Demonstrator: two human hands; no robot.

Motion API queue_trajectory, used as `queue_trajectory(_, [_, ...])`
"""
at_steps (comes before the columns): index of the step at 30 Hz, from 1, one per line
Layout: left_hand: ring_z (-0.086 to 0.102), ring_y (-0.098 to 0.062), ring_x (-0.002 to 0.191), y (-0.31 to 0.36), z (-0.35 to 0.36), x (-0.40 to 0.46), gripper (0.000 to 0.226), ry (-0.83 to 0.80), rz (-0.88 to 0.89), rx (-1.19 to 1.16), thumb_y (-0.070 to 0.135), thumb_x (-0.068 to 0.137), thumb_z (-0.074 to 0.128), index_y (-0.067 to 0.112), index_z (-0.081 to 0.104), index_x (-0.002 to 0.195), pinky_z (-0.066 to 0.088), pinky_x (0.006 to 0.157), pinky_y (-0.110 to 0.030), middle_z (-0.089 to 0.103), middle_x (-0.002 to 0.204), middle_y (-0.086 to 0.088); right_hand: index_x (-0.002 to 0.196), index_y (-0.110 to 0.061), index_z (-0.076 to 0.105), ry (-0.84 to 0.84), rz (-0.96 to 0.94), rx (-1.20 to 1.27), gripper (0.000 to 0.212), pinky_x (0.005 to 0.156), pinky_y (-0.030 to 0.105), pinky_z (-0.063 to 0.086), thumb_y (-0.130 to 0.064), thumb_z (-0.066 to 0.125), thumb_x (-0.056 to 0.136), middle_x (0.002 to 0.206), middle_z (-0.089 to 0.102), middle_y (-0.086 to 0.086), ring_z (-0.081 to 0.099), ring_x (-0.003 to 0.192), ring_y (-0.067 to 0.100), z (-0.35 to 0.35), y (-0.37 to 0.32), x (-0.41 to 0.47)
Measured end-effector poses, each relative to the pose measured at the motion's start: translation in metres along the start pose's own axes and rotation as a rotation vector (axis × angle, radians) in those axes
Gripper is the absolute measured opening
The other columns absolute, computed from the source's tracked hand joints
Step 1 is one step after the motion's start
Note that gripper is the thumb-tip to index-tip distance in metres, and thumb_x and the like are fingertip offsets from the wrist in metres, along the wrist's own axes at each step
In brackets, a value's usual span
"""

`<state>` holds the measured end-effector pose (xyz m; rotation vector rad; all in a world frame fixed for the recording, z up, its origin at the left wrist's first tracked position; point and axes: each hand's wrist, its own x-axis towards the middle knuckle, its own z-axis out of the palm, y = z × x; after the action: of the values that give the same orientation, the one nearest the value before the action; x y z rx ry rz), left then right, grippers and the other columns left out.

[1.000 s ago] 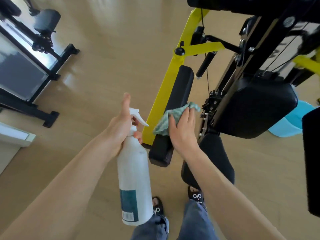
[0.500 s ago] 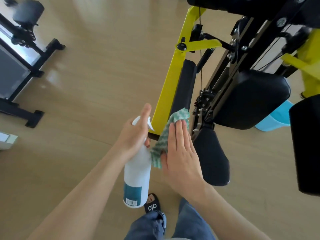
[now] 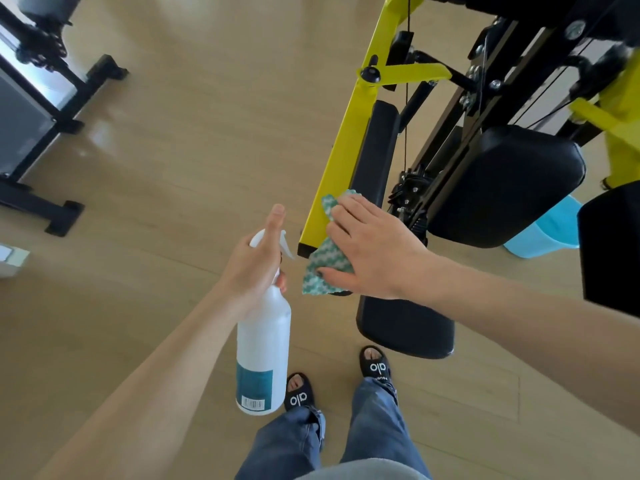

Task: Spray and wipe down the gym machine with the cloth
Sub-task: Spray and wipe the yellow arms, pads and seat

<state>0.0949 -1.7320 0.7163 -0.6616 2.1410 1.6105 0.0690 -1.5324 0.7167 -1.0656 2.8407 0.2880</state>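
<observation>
Denim-clad legs and black slide sandals (image 3: 298,393) are showing at six o'clock. Just above them, the left hand (image 3: 256,265) is gripping the neck of a white plastic spray bottle (image 3: 263,348), forefinger pointing straight out. At one o'clock from it, the right hand (image 3: 370,247) is pressing, fingers flat, a green-and-white patterned cloth (image 3: 327,265) onto the yellow steel bar (image 3: 343,147) of the black padded gym machine (image 3: 502,188). A pale blue bucket (image 3: 550,230) is sitting at three o'clock.

- Floor (image 3: 194,161): light wood-look planks, glossy, with window glare at upper left.
- Black machine base (image 3: 52,206) with two feet stands on it at left.
- Blue bucket (image 3: 550,230) sits on it at right, partly hidden behind a black pad.
- Person's feet in black slides (image 3: 298,393) stand on it at bottom centre.
- White box edge (image 3: 10,259) at far left.
</observation>
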Motion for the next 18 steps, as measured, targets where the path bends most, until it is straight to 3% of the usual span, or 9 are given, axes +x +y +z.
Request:
queue_trajectory(2, [0.047,-0.021,0.048,-0.005,-0.002,-0.004,0.070,0.008,-0.028,-0.006,0.080,0.093,0.041,0.012,0.043,0.080,0.045,0.062,-0.033,0.045,0.079,-0.011,0.112,-0.011,0.062,0.065,-0.151,-0.023,0.052,0.117,0.049,0.030,-0.056,0.037,0.100,0.116,0.061,0.011,0.052,0.116,0.034,0.001,-0.006,0.000])
queue_trajectory(4, [0.046,-0.023,0.051,-0.012,-0.005,-0.007,0.068,0.011,-0.036,-0.019,0.081,0.092,0.041,0.013,0.043,0.084,0.044,0.062,-0.033,0.044,0.082,-0.010,0.110,-0.013,0.063,0.110,-0.301,-0.079,0.028,0.113,0.047,0.036,-0.032,0.047,0.098,0.112,0.063,0.008,0.056,0.108,0.031,0.008,-0.016,-0.003])
queue_trajectory(7, [0.048,-0.022,0.050,-0.021,-0.012,-0.012,0.071,0.018,-0.065,-0.015,0.082,0.092,0.039,0.011,0.044,0.081,0.044,0.062,-0.033,0.043,0.081,-0.011,0.108,-0.011,0.066,0.104,-0.384,-0.315,0.020,0.106,0.044,0.043,-0.011,0.061,0.089,0.110,0.064,0.007,0.059,0.104,0.029,0.016,-0.029,-0.003])
queue_trajectory(10, [0.048,-0.021,0.048,-0.028,-0.019,-0.014,0.072,0.039,-0.095,-0.046,0.083,0.091,0.040,0.012,0.046,0.080,0.043,0.062,-0.033,0.046,0.077,-0.009,0.116,-0.007,0.068,-0.132,-0.449,-0.661,0.032,0.105,0.046,0.044,-0.017,0.074,0.087,0.117,0.063,0.011,0.058,0.111,0.033,0.010,-0.055,0.010])
queue_trajectory(13, [0.047,-0.021,0.046,-0.036,-0.024,-0.014,0.074,0.038,-0.070,-0.063,0.083,0.091,0.041,0.009,0.048,0.083,0.044,0.065,-0.034,0.043,0.079,-0.012,0.126,-0.004,0.063,-0.406,-0.497,-0.932,0.036,0.108,0.054,0.039,-0.018,0.066,0.093,0.126,0.060,0.019,0.054,0.117,0.042,0.012,-0.083,0.015])
queue_trajectory(18, [0.046,-0.020,0.047,-0.042,-0.023,-0.017,0.074,0.038,-0.037,-0.077,0.079,0.094,0.039,0.007,0.046,0.081,0.042,0.063,-0.033,0.040,0.075,-0.011,0.119,-0.007,0.065,-0.462,-0.485,-1.050,0.029,0.106,0.061,0.037,-0.019,0.064,0.093,0.121,0.062,0.022,0.052,0.114,0.048,0.043,-0.094,0.021])
